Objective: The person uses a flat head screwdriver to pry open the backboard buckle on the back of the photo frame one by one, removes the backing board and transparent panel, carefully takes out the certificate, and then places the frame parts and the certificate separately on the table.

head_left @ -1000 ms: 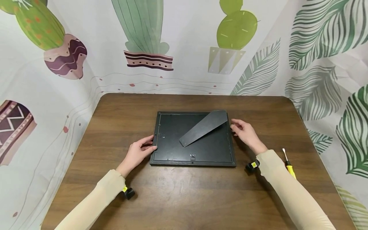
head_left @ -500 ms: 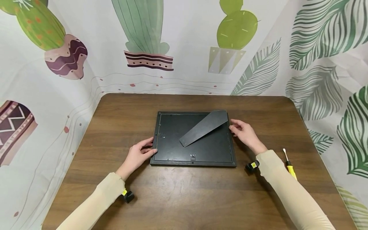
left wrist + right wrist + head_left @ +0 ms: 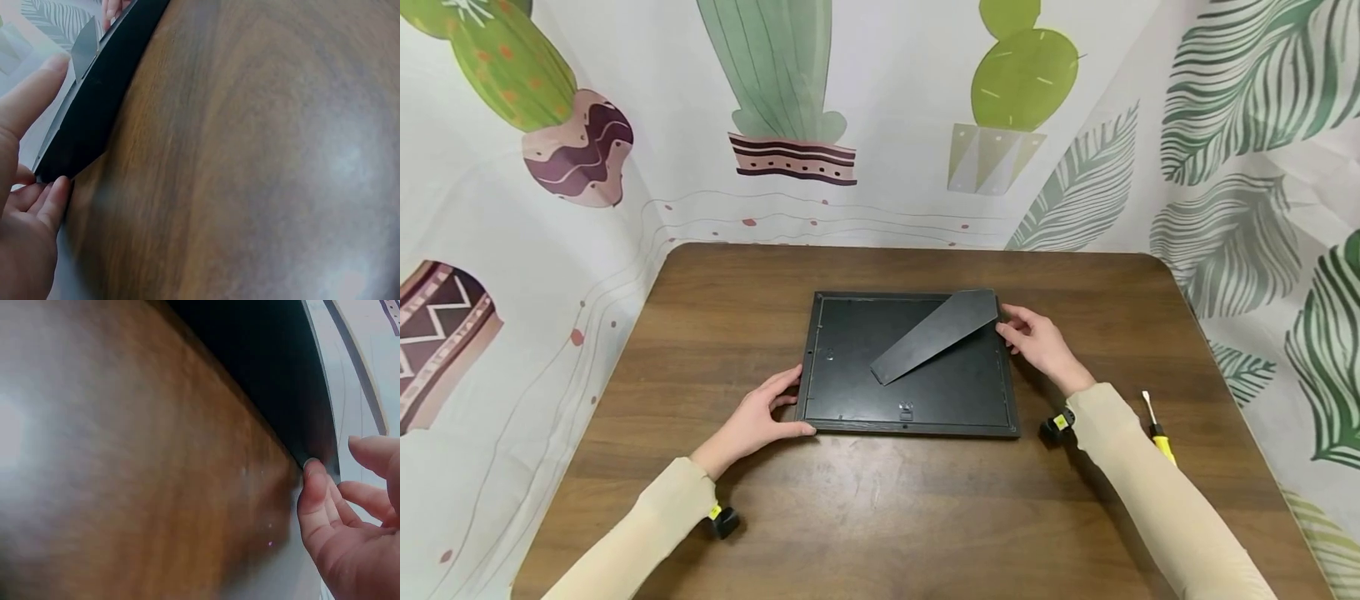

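In the head view a black photo frame [image 3: 850, 342] lies face down, its back facing up. A dark tapering stand leg [image 3: 936, 333] runs slantwise across the right half of that back. My left hand [image 3: 760, 412] spans the frame's near left corner, thumb at the front edge and fingers along the left side. At the right side, near the leg's wide end, my right hand [image 3: 1040, 343] has its fingertips against the edge. Left wrist view: fingers [image 3: 55, 203] meet the frame's corner. Right wrist view: fingertips [image 3: 314, 472] rest at the frame's dark side.
A screwdriver [image 3: 1159, 427] with a yellow and black handle lies on the brown wooden table [image 3: 880, 517], to the right of the right forearm. Behind the table hangs a white cloth [image 3: 895, 100] printed with cacti and leaves.
My left hand has slid toward the near left corner, its thumb moving from the frame's back to the front edge. My right hand has edged slightly closer to the right side.
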The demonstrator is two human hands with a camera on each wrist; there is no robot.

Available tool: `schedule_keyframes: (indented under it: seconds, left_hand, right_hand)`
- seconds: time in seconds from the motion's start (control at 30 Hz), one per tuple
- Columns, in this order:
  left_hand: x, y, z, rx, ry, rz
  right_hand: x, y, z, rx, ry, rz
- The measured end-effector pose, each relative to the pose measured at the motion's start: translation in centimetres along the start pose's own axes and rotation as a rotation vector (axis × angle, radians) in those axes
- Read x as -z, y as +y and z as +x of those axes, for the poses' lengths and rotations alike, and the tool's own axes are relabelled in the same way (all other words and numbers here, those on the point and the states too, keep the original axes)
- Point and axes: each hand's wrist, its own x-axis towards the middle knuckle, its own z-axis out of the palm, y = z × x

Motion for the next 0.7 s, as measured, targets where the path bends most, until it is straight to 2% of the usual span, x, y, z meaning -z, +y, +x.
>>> schedule_keyframes:
  seconds: [0.13, 0.3, 0.7]
  left_hand:
    - [0.2, 0.3, -0.1, -0.002, -0.038, 0.064]
    - [0.2, 0.6, -0.1, -0.012, -0.049, 0.140]
    - [0.2, 0.6, -0.2, -0.030, -0.044, 0.183]
  right_hand:
    - [0.2, 0.1, 1.0, 0.020, 0.008, 0.002]
    - [0.3, 0.2, 1.8, 0.027, 0.002, -0.028]
    - [0.2, 0.4, 2.7, 0.018, -0.024, -0.056]
